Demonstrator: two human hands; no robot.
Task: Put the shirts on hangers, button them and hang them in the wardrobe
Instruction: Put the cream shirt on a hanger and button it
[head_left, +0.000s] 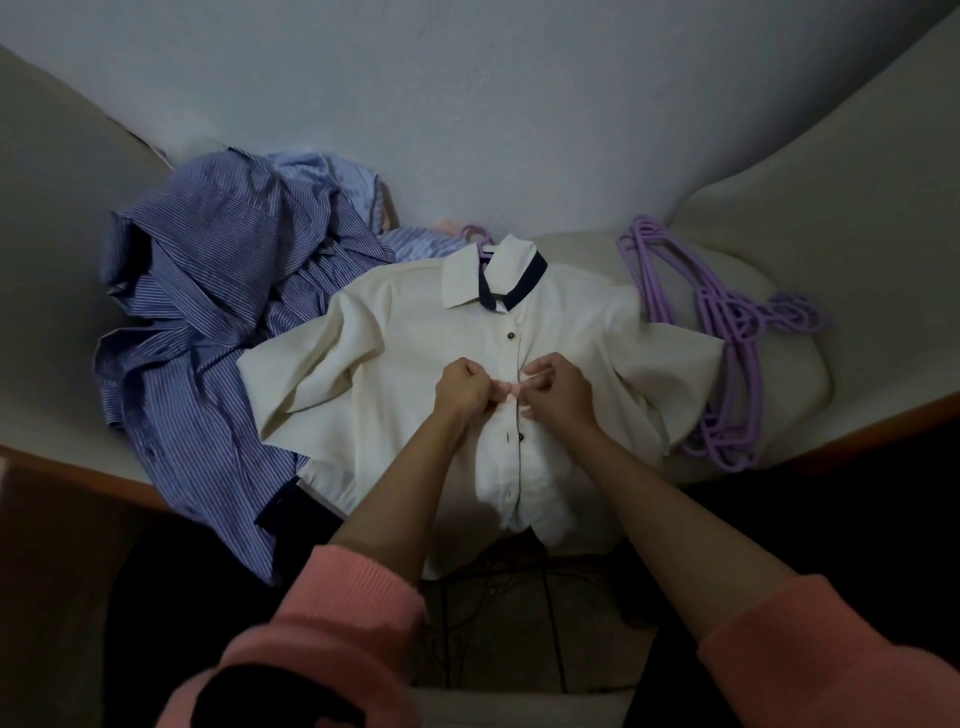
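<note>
A cream short-sleeved shirt (405, 332) with a dark-edged collar lies face up on the bed (779, 249), collar away from me. A purple hanger hook (475, 234) sticks out above the collar. My left hand (465, 387) and my right hand (558, 387) meet at the middle of the button placket, both pinching the shirt's front edges with curled fingers. One dark button shows above my hands and another below them. The button under my fingers is hidden.
A heap of blue striped shirts (218, 291) lies to the left, partly under the cream shirt's sleeve. Several purple hangers (727, 332) are piled on the right. A pale wall stands behind the bed; its wooden edge (857, 436) runs near me.
</note>
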